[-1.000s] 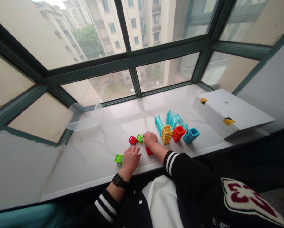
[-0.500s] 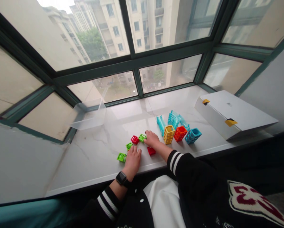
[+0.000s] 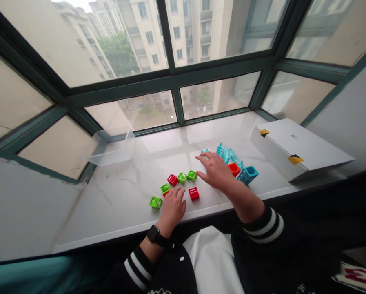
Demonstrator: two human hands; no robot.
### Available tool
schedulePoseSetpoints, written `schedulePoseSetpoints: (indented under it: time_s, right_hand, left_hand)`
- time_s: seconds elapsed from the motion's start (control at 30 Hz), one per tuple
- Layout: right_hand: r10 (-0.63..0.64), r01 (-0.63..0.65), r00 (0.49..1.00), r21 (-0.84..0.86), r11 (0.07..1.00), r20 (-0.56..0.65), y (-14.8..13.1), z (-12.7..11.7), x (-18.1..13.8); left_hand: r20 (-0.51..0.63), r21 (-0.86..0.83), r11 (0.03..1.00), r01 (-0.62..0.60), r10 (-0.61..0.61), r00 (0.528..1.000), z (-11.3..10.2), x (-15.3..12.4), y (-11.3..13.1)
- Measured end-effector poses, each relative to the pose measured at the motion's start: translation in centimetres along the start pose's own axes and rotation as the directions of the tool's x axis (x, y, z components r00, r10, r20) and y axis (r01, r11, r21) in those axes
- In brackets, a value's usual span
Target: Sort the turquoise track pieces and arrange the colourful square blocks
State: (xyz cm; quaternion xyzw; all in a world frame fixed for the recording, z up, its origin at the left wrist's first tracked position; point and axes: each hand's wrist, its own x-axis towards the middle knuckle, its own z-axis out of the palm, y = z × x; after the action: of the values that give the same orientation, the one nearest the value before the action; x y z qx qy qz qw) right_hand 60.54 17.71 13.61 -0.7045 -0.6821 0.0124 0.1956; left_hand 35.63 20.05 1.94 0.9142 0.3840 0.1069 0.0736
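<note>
My right hand [image 3: 215, 170] hovers with thumb and fingers apart, holding nothing visible, and hides the yellow stack. Beyond its fingertips lie light-blue track pieces [image 3: 224, 152]. Right of it stand an orange-red stack [image 3: 233, 169] and a blue stack [image 3: 248, 174] of hollow blocks. My left hand [image 3: 173, 206], a black watch on the wrist, rests with loosely spread fingers beside a partly hidden red block. Around it are a green block [image 3: 155, 202], another green block [image 3: 165, 188] and a red block [image 3: 172, 179]. Two more green blocks [image 3: 187, 176] sit side by side; a red block [image 3: 194, 193] lies between my hands.
A clear plastic bin [image 3: 112, 149] stands at the back left of the white marble sill [image 3: 121, 204]. At the right is a large white box [image 3: 302, 147] with yellow-and-black tabs. Green-framed windows [image 3: 176, 108] border the sill.
My right hand has moved off the green block at the row's end, going right and up to the yellow stack, and its fingers have spread. My left hand has barely moved.
</note>
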Motion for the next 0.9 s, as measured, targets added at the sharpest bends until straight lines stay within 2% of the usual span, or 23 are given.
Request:
schedulePoseSetpoints:
  time_s: [0.03, 0.1, 0.17, 0.23, 0.3, 0.4, 0.47, 0.53, 0.6, 0.67, 0.77, 0.9]
  right_hand:
    - [0.029, -0.027, 0.999, -0.052, 0.998, 0.032, 1.1, -1.0, -0.2]
    - [0.072, -0.048, 0.981, -0.136, 0.99, 0.18, 3.0, -1.9, -0.5]
    - [0.098, -0.049, 0.952, -0.172, 0.984, 0.291, 4.3, -1.7, -0.8]
    - [0.078, -0.028, 0.942, -0.155, 0.988, 0.328, 4.8, -1.4, -1.1]
    - [0.025, 0.003, 0.954, -0.092, 0.996, 0.3, 4.8, -1.6, -1.4]
    - [-0.073, 0.06, 0.978, 0.07, 0.996, 0.195, 3.9, -3.3, -1.8]
    - [-0.147, 0.119, 0.982, 0.217, 0.969, 0.121, 3.0, -4.5, -1.9]
    - [-0.207, 0.174, 0.977, 0.379, 0.909, 0.048, 2.3, -4.7, -1.8]
    - [-0.241, 0.211, 0.97, 0.534, 0.818, -0.013, 1.9, -3.3, -1.7]
    - [-0.229, 0.209, 0.972, 0.676, 0.706, -0.06, 2.0, -0.7, -1.6]
    - [-0.137, 0.092, 0.99, 0.825, 0.557, -0.018, 2.5, 3.8, -1.9]
    - [-0.052, 0.01, 0.998, 0.845, 0.535, 0.021, 2.8, 7.7, -2.9]
  left_hand:
    - [-0.012, -0.035, 0.999, -0.001, 0.001, 1.0, 0.1, 0.1, 0.1]
    - [-0.046, -0.103, 0.995, -0.002, -0.003, 0.999, 0.5, 0.3, 0.3]
    - [-0.087, -0.17, 0.985, -0.012, -0.003, 0.996, 0.7, 0.7, 0.7]
    - [-0.121, -0.232, 0.972, -0.025, -0.004, 0.993, 0.7, 1.2, 1.4]
    - [-0.145, -0.282, 0.959, -0.034, -0.008, 0.989, 0.5, 1.8, 2.1]
    - [-0.176, -0.33, 0.943, -0.051, -0.008, 0.984, -0.2, 2.7, 2.9]
    - [-0.21, -0.346, 0.934, -0.086, 0.013, 0.978, -1.0, 3.3, 3.1]
    - [-0.256, -0.346, 0.93, -0.122, 0.032, 0.966, -1.8, 3.8, 2.7]
    - [-0.303, -0.321, 0.937, -0.136, 0.034, 0.952, -2.5, 4.1, 1.8]
    - [-0.32, -0.273, 0.953, -0.13, 0.037, 0.947, -2.8, 4.2, 0.5]
    - [-0.248, -0.198, 0.974, -0.109, 0.057, 0.967, -2.6, 4.0, -1.5]
    - [-0.131, -0.119, 0.992, -0.028, 0.013, 0.991, -1.5, 3.9, -2.8]
